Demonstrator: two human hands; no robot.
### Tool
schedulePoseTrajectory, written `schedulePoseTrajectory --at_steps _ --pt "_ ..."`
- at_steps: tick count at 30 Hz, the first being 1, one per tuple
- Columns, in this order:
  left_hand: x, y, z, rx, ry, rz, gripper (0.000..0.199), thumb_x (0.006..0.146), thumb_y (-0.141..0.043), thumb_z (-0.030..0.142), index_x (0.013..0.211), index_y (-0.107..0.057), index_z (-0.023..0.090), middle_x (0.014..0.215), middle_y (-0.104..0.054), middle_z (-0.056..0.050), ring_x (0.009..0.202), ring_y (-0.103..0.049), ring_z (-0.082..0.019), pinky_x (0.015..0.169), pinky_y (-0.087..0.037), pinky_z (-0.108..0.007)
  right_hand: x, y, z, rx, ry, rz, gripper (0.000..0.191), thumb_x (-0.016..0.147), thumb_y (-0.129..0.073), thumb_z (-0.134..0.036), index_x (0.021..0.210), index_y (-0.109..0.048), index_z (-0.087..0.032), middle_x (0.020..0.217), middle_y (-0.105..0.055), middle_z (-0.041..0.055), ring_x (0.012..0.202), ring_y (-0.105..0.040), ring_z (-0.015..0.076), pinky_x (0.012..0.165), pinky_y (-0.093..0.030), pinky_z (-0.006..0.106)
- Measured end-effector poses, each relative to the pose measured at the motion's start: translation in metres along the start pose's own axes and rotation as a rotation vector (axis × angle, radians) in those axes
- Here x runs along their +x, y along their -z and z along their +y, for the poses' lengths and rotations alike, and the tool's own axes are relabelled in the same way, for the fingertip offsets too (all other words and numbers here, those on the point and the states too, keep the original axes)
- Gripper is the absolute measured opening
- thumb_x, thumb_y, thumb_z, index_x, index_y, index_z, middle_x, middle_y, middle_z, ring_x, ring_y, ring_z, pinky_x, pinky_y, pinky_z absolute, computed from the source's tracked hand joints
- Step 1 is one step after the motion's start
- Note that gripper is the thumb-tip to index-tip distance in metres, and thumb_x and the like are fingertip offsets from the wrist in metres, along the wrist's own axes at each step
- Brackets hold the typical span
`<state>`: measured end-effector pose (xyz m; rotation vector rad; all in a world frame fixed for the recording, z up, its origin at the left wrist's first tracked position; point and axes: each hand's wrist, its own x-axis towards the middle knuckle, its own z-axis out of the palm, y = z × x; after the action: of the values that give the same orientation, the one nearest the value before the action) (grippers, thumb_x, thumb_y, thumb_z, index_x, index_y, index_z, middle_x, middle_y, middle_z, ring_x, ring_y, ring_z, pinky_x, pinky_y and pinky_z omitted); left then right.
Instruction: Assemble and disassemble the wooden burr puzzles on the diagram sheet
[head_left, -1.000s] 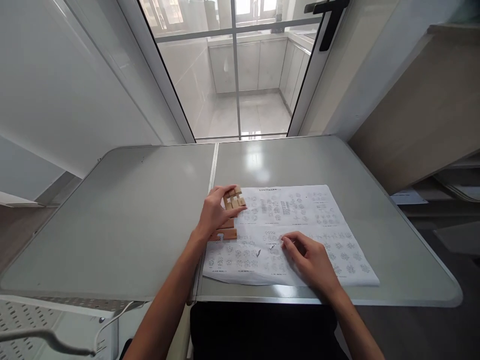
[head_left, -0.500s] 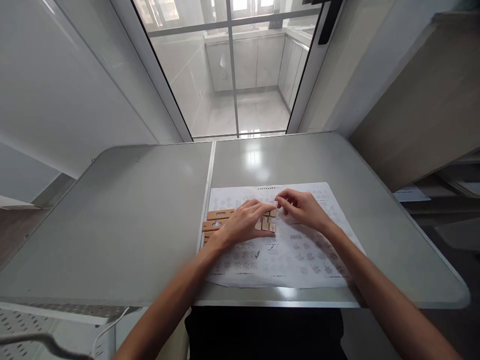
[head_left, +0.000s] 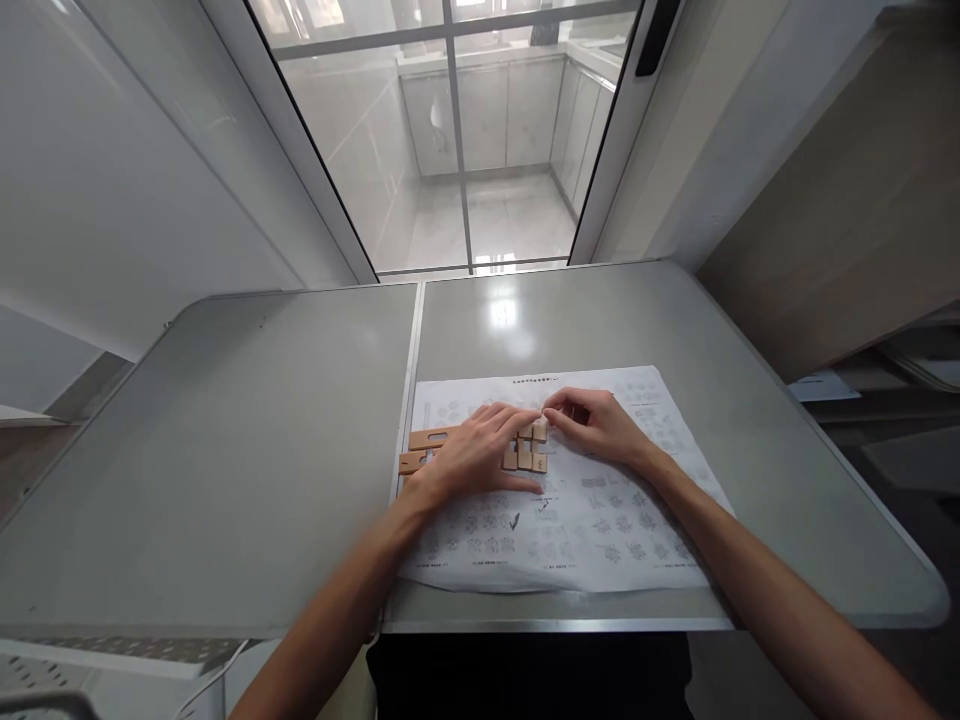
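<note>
Small notched wooden puzzle pieces (head_left: 526, 458) lie together on a printed paper sheet (head_left: 570, 550). My left hand (head_left: 480, 450) spreads over them, its fingers stretched along their far side and the thumb apart on the near side. Longer wooden strips (head_left: 427, 439) with slots and printed marks stick out to the left from under this hand. My right hand (head_left: 592, 422) is closed in a pinch at the far right corner of the pieces, close to the left fingertips. Whatever lies between its fingertips is too small to make out. The palm of my left hand hides part of the wood.
The sheet carries rows of small printed diagrams and lies on a grey table (head_left: 315, 450) with a light seam (head_left: 416, 335). A glazed door (head_left: 465, 150) stands beyond the far edge. Shelves (head_left: 885, 370) are at the right.
My right hand has come slightly left and down, its pinch now against the pieces. My left thumb has moved away from their near side. The view has shifted a little.
</note>
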<state>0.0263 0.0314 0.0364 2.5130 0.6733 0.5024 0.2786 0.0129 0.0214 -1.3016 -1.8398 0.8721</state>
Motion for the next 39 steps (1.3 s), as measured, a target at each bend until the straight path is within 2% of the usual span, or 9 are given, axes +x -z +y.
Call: schedulePoseTrajectory --at_steps 5,12,16,18,21,26,30,33,39 --pt "-0.016 0.008 -0.007 0.03 0.092 0.035 0.09 0.075 -0.092 0.058 0.149 -0.052 0.027 0.139 -0.066 -0.012 0.135 -0.057 -0.037 0.116 -0.049 -0.057 -0.004 -0.002 -0.001 -0.033 0.043 -0.03 0.024 0.097 -0.066 -0.045 0.093 -0.073 -0.022 0.075 -0.07 0.0014 0.058 -0.052 0.0147 0.058 -0.045 0.03" --pt "-0.026 0.016 -0.011 -0.092 0.117 0.082 0.061 0.085 -0.088 0.046 0.137 -0.062 0.028 0.134 -0.067 -0.01 0.133 -0.058 -0.033 0.115 -0.05 -0.054 -0.007 -0.002 0.0 -0.109 0.137 -0.095 0.03 0.088 -0.078 -0.049 0.106 -0.072 -0.025 0.104 -0.073 0.0075 0.075 -0.061 0.019 0.067 -0.051 0.033" --pt "-0.025 0.023 -0.01 -0.411 0.227 0.151 0.063 0.08 -0.091 0.049 0.134 -0.067 0.027 0.13 -0.068 -0.011 0.114 -0.068 -0.028 0.104 -0.058 -0.047 -0.006 0.0 -0.002 -0.103 0.111 -0.084 0.028 0.096 -0.07 -0.05 0.108 -0.075 -0.025 0.106 -0.075 0.0093 0.074 -0.062 0.0197 0.065 -0.051 0.034" --pt "-0.026 0.025 -0.009 -0.63 0.267 0.149 0.064 0.08 -0.091 0.05 0.135 -0.069 0.027 0.134 -0.068 -0.012 0.115 -0.069 -0.028 0.105 -0.058 -0.046 -0.006 0.002 -0.002 -0.089 0.124 -0.093 0.028 0.097 -0.069 -0.049 0.11 -0.076 -0.025 0.108 -0.075 0.0097 0.077 -0.064 0.0205 0.068 -0.053 0.034" --pt "-0.027 0.024 -0.007 -0.988 0.302 0.105 0.066 0.082 -0.088 0.056 0.138 -0.068 0.026 0.132 -0.071 -0.014 0.12 -0.07 -0.033 0.108 -0.056 -0.051 -0.005 0.002 -0.002 -0.091 0.148 -0.102 0.027 0.096 -0.07 -0.046 0.113 -0.077 -0.026 0.112 -0.074 0.0098 0.079 -0.065 0.0207 0.071 -0.055 0.036" --pt "-0.026 0.018 -0.003 -1.318 0.312 0.091 0.059 0.093 -0.071 0.065 0.133 -0.072 0.022 0.125 -0.076 -0.017 0.095 -0.076 -0.03 0.096 -0.059 -0.052 -0.006 -0.001 0.0 -0.134 0.165 -0.069 0.026 0.098 -0.069 -0.047 0.113 -0.076 -0.026 0.115 -0.073 0.0104 0.079 -0.065 0.0208 0.07 -0.055 0.036" --pt "-0.022 0.018 -0.004 -1.3 0.407 0.134 0.072 0.103 -0.034 0.076 0.125 -0.077 0.022 0.119 -0.076 -0.015 0.084 -0.072 -0.025 0.09 -0.059 -0.05 -0.005 -0.006 0.001 -0.168 0.134 -0.02 0.027 0.102 -0.063 -0.048 0.112 -0.076 -0.026 0.113 -0.074 0.0106 0.073 -0.063 0.0195 0.068 -0.055 0.037" --pt "-0.019 0.019 -0.006 -1.219 0.533 0.153 0.089 0.105 -0.006 0.072 0.128 -0.075 0.02 0.121 -0.075 -0.016 0.081 -0.069 -0.024 0.086 -0.058 -0.049 -0.005 -0.008 0.005 -0.185 0.117 0.004 0.029 0.105 -0.059 -0.046 0.118 -0.075 -0.027 0.116 -0.073 0.0107 0.069 -0.06 0.018 0.067 -0.055 0.037" --pt "-0.016 0.017 -0.01 -1.019 0.594 0.224 0.086 0.103 -0.006 0.066 0.147 -0.061 0.015 0.132 -0.072 -0.019 0.083 -0.064 -0.025 0.078 -0.053 -0.045 -0.005 -0.006 0.009 -0.239 0.176 -0.015 0.037 0.103 -0.063 -0.039 0.138 -0.07 -0.032 0.134 -0.064 0.0112 0.077 -0.063 0.0189 0.069 -0.058 0.037"
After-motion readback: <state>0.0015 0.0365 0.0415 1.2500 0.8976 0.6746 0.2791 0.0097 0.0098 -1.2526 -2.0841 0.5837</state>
